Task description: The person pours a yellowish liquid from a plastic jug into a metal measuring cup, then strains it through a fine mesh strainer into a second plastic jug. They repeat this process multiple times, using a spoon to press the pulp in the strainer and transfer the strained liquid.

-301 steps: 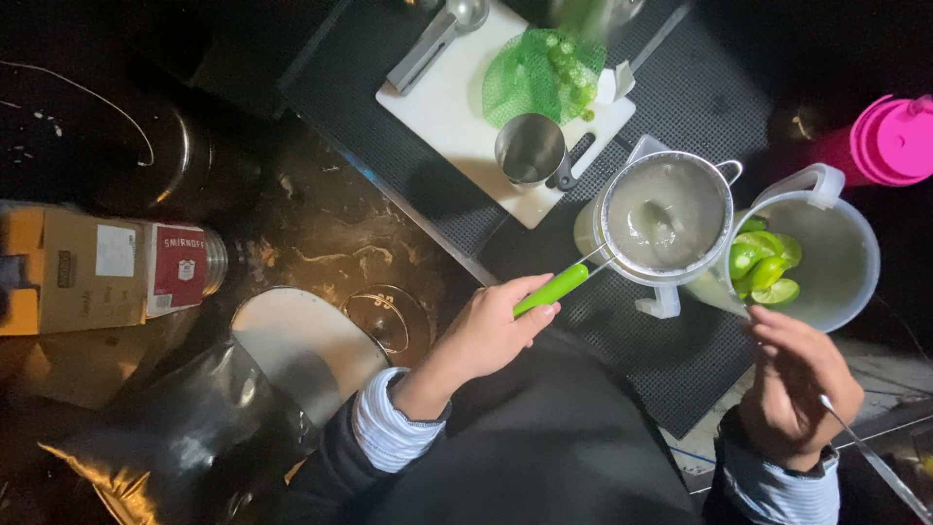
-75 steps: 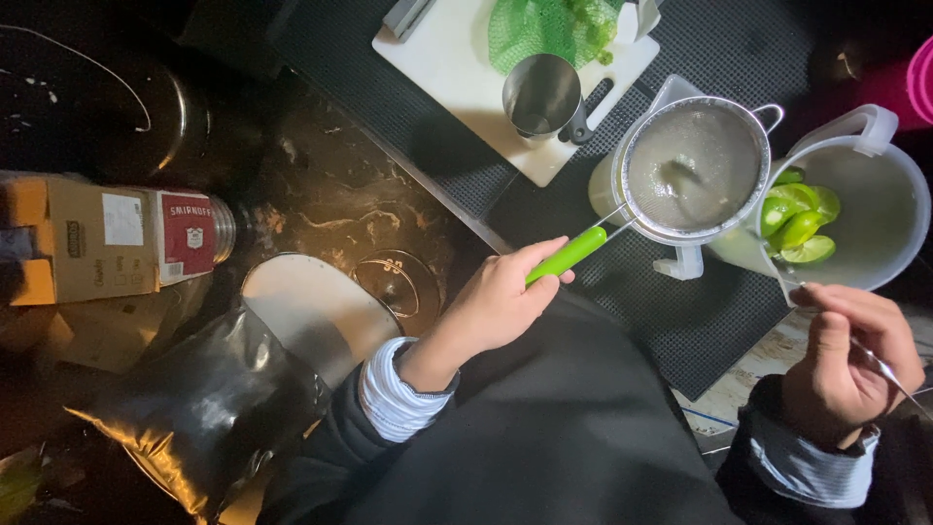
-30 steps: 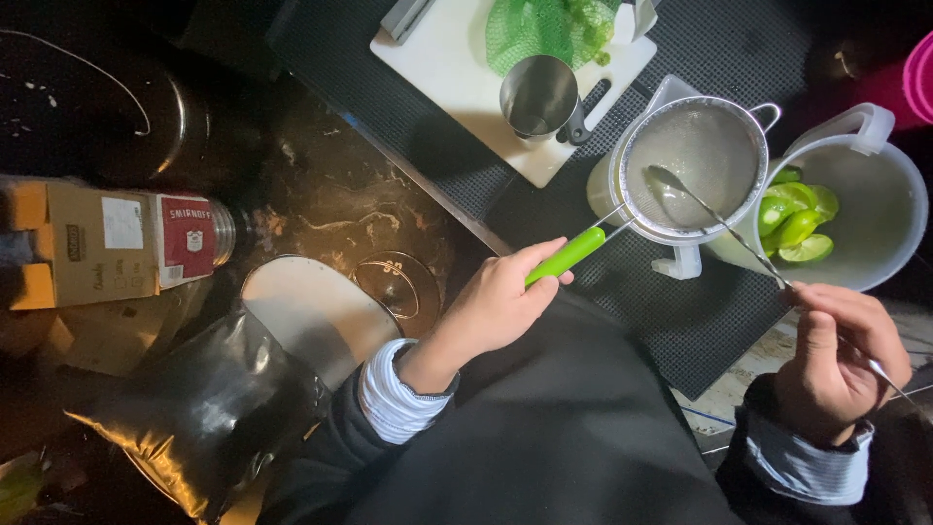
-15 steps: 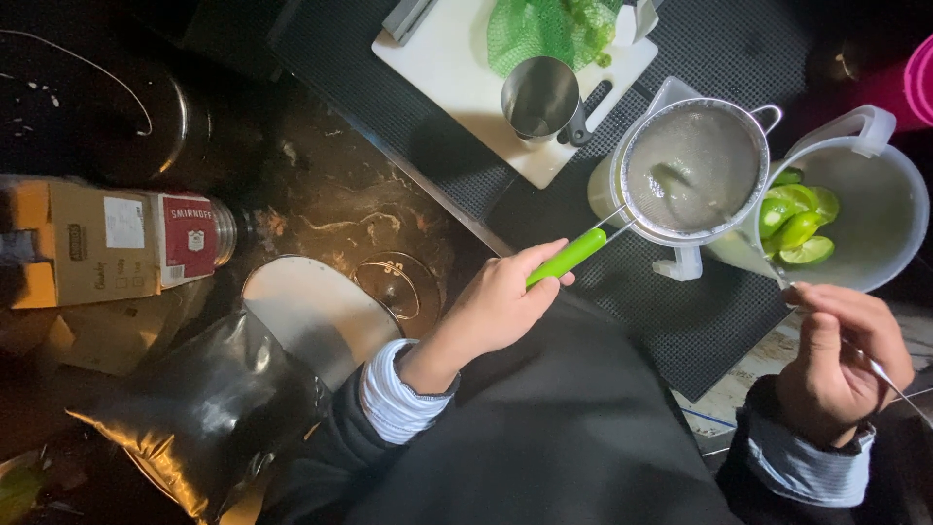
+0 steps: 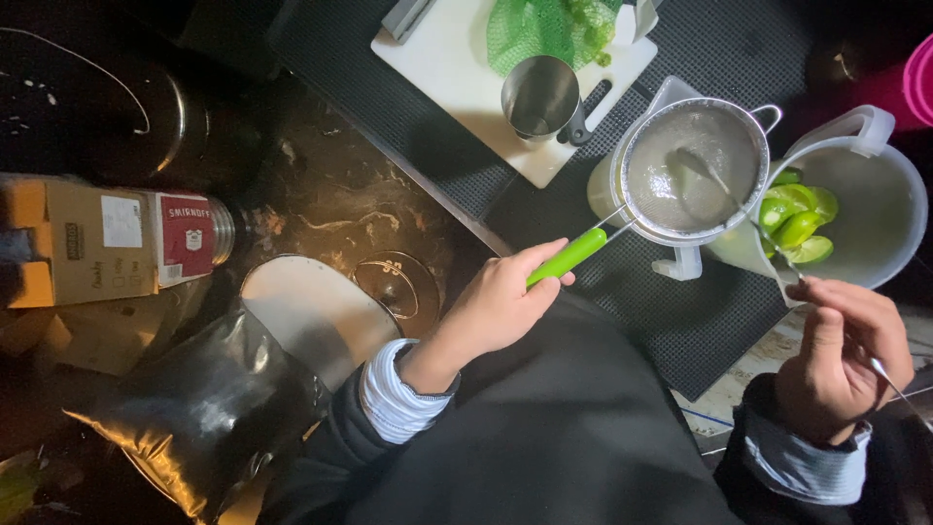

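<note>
Round metal-mesh strainer (image 5: 692,171), green-handled, holds pale wet pulp under a spoon (image 5: 724,190).

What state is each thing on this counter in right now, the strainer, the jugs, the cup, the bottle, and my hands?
Strainer: resting on a jug, wet pulp inside.
Left hand: gripping the strainer's green handle.
Right hand: holding a long spoon, its bowl in the strainer.
Second jug: open, lime pieces inside.
Metal cup: upright on the cutting board, looks empty.
Bottle: lying on its side.
</note>
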